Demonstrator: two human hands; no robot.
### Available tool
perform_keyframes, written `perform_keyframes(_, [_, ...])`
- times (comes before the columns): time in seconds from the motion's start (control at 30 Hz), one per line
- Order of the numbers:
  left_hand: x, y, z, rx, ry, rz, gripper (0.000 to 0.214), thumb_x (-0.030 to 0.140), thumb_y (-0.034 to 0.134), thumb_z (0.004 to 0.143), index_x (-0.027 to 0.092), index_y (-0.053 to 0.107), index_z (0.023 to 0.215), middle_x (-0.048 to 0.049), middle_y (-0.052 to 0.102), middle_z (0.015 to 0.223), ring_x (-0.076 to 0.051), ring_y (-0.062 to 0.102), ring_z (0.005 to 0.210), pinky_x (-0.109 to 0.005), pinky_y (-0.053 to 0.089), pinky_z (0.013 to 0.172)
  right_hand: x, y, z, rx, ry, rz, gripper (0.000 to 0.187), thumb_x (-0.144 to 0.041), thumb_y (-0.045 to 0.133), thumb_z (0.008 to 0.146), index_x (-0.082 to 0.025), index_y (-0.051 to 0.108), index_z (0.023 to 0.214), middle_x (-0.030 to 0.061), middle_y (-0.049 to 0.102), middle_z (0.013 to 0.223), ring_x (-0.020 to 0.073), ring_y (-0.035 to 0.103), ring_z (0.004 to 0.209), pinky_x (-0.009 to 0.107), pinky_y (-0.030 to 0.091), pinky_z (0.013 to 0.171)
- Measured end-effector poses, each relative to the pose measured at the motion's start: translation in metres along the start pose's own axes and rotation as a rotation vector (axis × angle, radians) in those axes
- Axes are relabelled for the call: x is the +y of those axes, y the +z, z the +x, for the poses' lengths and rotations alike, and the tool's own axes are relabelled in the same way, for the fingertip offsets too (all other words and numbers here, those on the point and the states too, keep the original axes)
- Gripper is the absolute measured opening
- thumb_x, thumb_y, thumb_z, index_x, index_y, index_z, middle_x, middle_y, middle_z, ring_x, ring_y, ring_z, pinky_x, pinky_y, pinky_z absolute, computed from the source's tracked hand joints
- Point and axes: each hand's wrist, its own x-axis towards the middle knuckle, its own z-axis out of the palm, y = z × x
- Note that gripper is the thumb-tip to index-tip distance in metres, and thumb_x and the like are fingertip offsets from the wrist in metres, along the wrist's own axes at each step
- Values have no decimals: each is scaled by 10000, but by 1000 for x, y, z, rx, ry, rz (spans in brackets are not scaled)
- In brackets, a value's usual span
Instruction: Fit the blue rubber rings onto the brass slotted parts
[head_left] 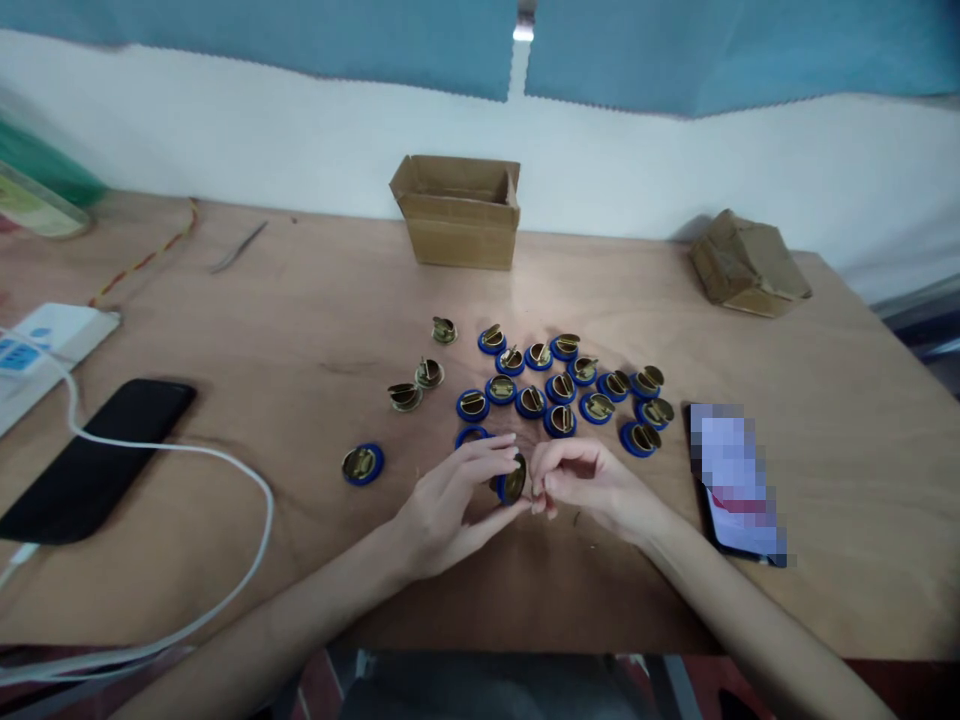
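My left hand [457, 505] grips a round blue-rimmed piece with a brass-coloured back [514, 480] between thumb and fingers, tilted on edge. Close beside it, the fingers of my right hand [592, 485] are pinched together; what they hold, if anything, is too small to make out. Just beyond the left fingers lies a blue ring [471, 436], partly covered. Several similar blue-rimmed pieces [560, 420] with hinged brass flaps are grouped ahead of my hands. Another blue-rimmed piece [363, 464] sits apart on the left. Three brass pieces without blue rims [430, 373] lie left of the group.
An open cardboard box [465, 235] stands by the wall, and a crumpled cardboard box [750, 265] is at the back right. To the right lies a phone [735, 490] with its screen lit. A black device [97, 460] and a white cable [247, 465] occupy the left.
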Motion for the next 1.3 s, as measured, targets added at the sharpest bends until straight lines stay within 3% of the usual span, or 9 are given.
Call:
perform_keyframes(0.23, [3, -3, 3, -26, 16, 38, 530, 163, 802, 824, 170, 529, 1278, -135, 734, 1121, -214, 753, 1034, -305, 653, 897, 5, -1, 1, 33, -40, -52, 171, -297, 868, 782, -185, 740, 762, 0, 700, 788, 112, 647, 738, 237, 546, 709])
perform_keyframes(0.47, [3, -5, 4, -67, 24, 2, 571, 188, 803, 830, 185, 510, 1320, -124, 736, 1148, -221, 750, 1050, -322, 642, 931, 11, 0, 1, 81, -10, -30, 217, -365, 838, 817, -176, 735, 799, 8, 695, 764, 93, 607, 631, 202, 523, 592])
perform_keyframes(0.7, [3, -3, 4, -51, -32, -71, 573, 211, 814, 823, 194, 510, 1308, -120, 722, 1139, -214, 738, 1033, -328, 645, 888, 9, 6, 1, 78, -68, -19, 203, -355, 847, 804, -187, 737, 775, 1, 655, 792, 101, 617, 660, 219, 542, 618])
perform_keyframes(1.0, [1, -4, 1, -59, -20, -54, 555, 195, 820, 817, 168, 522, 1285, -121, 717, 1132, -201, 726, 1062, -307, 624, 944, 5, 8, 1, 49, -160, -245, 141, -356, 811, 842, -223, 766, 843, 2, 602, 876, 118, 554, 767, 250, 487, 697])
perform_keyframes(1.2, [2, -4, 0, -51, 23, -5, 513, 191, 800, 837, 153, 534, 1273, -129, 721, 1136, -201, 736, 1056, -295, 629, 944, 3, 9, -2, 44, -183, -324, 151, -355, 800, 853, -219, 744, 818, 14, 613, 904, 144, 590, 841, 291, 504, 789])
perform_keyframes(1.3, [3, -3, 0, -54, 53, 2, 500, 188, 781, 855, 155, 530, 1287, -129, 717, 1153, -200, 731, 1077, -303, 630, 952, 2, 9, -3, 43, -197, -346, 153, -353, 789, 862, -214, 737, 823, 19, 614, 905, 141, 588, 812, 285, 509, 760])
